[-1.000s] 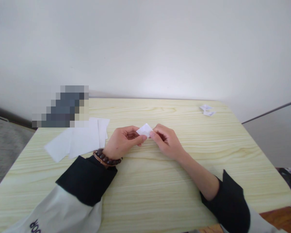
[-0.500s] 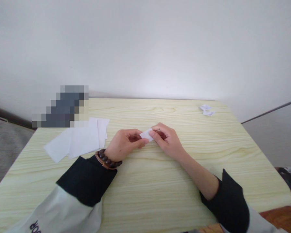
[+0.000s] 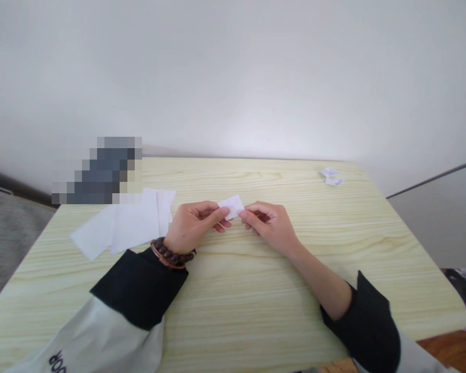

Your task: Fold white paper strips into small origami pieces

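Observation:
A small folded white paper (image 3: 233, 205) is held just above the middle of the pale wooden table (image 3: 233, 300). My left hand (image 3: 196, 226), with a dark bead bracelet at the wrist, pinches the paper's left side between thumb and fingers. My right hand (image 3: 270, 225) pinches its right edge with thumb and forefinger. Both hands sit close together, with parts of the paper hidden behind the fingers.
Several flat white paper sheets (image 3: 126, 223) lie overlapped on the table's left side, beside a blurred dark object (image 3: 101, 173). Two small folded paper pieces (image 3: 331, 176) rest at the far right corner. A white wall stands behind the table.
The folded paper was lowered and turned between my fingers, then raised again. My hands have shifted their pinch slightly and stayed in the same spot.

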`<control>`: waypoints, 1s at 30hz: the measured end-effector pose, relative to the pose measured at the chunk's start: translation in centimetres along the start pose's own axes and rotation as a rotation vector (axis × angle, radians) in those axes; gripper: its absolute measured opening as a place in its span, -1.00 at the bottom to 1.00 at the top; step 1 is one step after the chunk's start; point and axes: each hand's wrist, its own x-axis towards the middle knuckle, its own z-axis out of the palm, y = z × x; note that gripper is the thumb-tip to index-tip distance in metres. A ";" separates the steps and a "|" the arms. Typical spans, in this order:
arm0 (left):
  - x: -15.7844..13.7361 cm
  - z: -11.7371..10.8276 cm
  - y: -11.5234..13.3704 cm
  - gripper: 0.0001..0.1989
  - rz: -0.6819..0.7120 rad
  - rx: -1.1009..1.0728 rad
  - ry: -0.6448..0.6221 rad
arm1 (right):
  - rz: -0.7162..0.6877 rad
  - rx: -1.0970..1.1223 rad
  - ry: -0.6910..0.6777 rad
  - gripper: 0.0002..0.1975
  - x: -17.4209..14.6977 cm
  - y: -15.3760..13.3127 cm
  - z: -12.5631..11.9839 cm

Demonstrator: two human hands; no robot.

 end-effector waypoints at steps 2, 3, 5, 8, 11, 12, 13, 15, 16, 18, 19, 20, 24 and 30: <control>0.0 0.1 0.0 -0.72 0.012 -0.035 0.015 | -0.026 -0.022 -0.012 -0.79 0.0 0.0 0.0; 0.0 0.2 0.0 -0.71 0.023 -0.039 0.023 | -0.039 -0.025 -0.019 -0.80 -0.1 -0.1 0.0; 0.0 0.2 0.1 -0.71 0.056 -0.006 0.042 | -0.060 -0.029 -0.033 -0.82 -0.1 -0.1 0.0; -0.1 0.2 0.2 -0.75 0.088 0.066 0.057 | -0.078 -0.055 -0.044 -0.83 -0.1 0.0 0.0; -0.1 0.2 0.0 -0.72 0.061 0.044 0.047 | -0.064 -0.092 -0.046 -0.82 0.0 0.0 0.0; -0.1 0.1 -0.1 -0.70 0.058 0.022 0.039 | -0.059 -0.105 -0.047 -0.82 0.0 0.1 0.0; -0.1 0.1 -0.2 -0.67 0.062 0.007 0.028 | -0.060 -0.121 -0.049 -0.82 0.0 0.1 0.1; 0.0 0.1 -0.4 -0.62 0.070 0.026 0.007 | -0.080 -0.160 -0.047 -0.82 0.0 0.0 0.1; 0.0 0.0 -0.6 -0.62 0.068 0.058 0.000 | -0.100 -0.182 -0.046 -0.82 0.0 0.0 0.1; 0.0 0.0 -0.8 -0.68 0.067 0.130 -0.006 | -0.153 -0.228 -0.047 -0.82 0.0 0.0 0.2; 0.0 -0.1 -0.8 -0.71 0.073 0.156 -0.008 | -0.184 -0.251 -0.048 -0.82 0.0 0.0 0.2; 0.0 -0.1 -0.9 -0.72 0.090 0.170 -0.005 | -0.216 -0.275 -0.047 -0.83 0.0 0.0 0.2; 0.1 -0.1 -1.0 -0.75 0.186 0.249 0.033 | -0.367 -0.364 -0.027 -0.85 0.0 0.4 -0.1; 0.1 -0.4 -0.8 -0.66 0.463 0.451 0.083 | -0.521 -0.493 0.060 -0.83 0.2 1.1 -0.9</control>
